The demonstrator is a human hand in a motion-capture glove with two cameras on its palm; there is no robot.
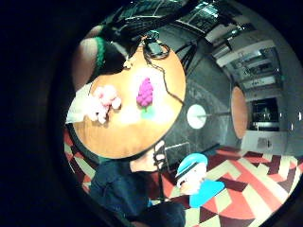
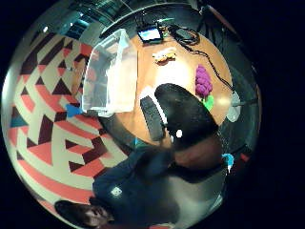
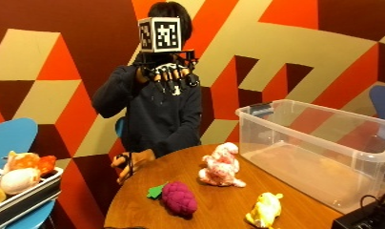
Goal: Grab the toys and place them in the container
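I hold my gloved right hand (image 3: 168, 71) high in front of my face, well above the round wooden table (image 3: 224, 202). Its fingers hang down relaxed and hold nothing. On the table lie a pink and white plush toy (image 3: 221, 166) (image 1: 104, 101), a purple grape toy (image 3: 178, 196) (image 1: 145, 92) (image 2: 203, 81) with a green leaf, and a small yellow toy (image 3: 264, 210) (image 2: 164, 56). A clear plastic container (image 3: 319, 152) (image 2: 107, 71) stands on the table's right side, beside the plush. My bare left hand (image 3: 132, 166) rests on the table's far edge.
A tray (image 3: 27, 193) with several more soft toys sits off the table at the left, by a blue chair (image 3: 12, 136). A black device with cables (image 3: 369, 217) lies at the table's near right edge, in front of the container.
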